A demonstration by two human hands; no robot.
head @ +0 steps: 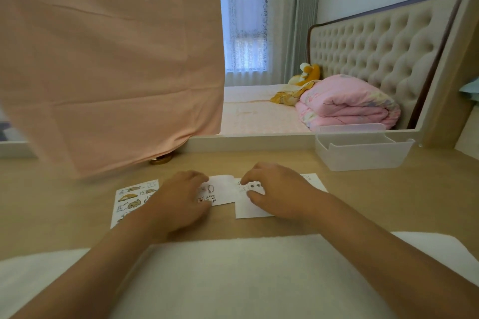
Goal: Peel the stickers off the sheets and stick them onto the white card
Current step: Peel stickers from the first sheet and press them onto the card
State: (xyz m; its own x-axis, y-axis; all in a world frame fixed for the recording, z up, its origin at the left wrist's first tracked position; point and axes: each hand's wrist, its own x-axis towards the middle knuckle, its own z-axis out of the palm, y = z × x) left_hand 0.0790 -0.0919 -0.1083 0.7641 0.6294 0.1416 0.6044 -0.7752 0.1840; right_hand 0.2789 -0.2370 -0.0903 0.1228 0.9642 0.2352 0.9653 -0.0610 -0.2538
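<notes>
A sticker sheet [131,199] printed with brown and white animals lies flat on the wooden desk at the left. My left hand [181,202] covers that sheet's right edge. Its curled fingers and thumb hold a smaller sticker sheet [220,193] that carries a few small stickers. The white card [250,211] lies just right of it, partly under my right hand [277,193]. My right thumb and forefinger pinch a small white sticker [255,186] with dark spots, right over the card's left part.
A clear plastic bin [363,155] stands at the back right of the desk [388,202]. A pink cloth [111,59] hangs over the mirror at the left, a gold object [160,159] under its hem. White fabric [246,267] covers the near edge.
</notes>
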